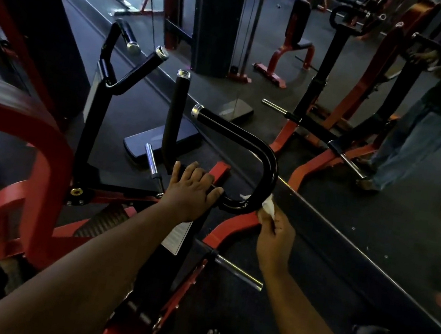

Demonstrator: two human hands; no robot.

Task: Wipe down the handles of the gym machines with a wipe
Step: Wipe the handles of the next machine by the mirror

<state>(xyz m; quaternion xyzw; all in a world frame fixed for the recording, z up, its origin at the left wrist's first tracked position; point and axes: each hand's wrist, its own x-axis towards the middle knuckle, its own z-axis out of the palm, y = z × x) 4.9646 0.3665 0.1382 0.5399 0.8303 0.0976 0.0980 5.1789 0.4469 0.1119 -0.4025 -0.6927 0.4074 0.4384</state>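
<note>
1. The wipe (269,206), a small crumpled white sheet, sits pressed to the outer bend of the curved handle (256,146), at about 4 o'clock from the picture's centre.
2. Right hand (275,232): grip pinched on the wipe, holding it against the tube from below.
3. Left hand (193,188): fingers laid over the handle's base at about 6 o'clock from centre. They appear curled round the bar, steadying it.
4. The handle is a glossy black round tube, bent in a hook and ending in a chrome cap (196,110) at 12 o'clock. The finish looks smooth and slick.
5. Judgement: to do this step well, wrap the wipe fully round the tube and draw it along the bend toward the cap, keeping the brace.
6. Outward: an upright straight handle (174,120) at 11 o'clock with a matt sleeve; a red frame (43,157) at 9 o'clock; a dark rubber floor (342,259).
</note>
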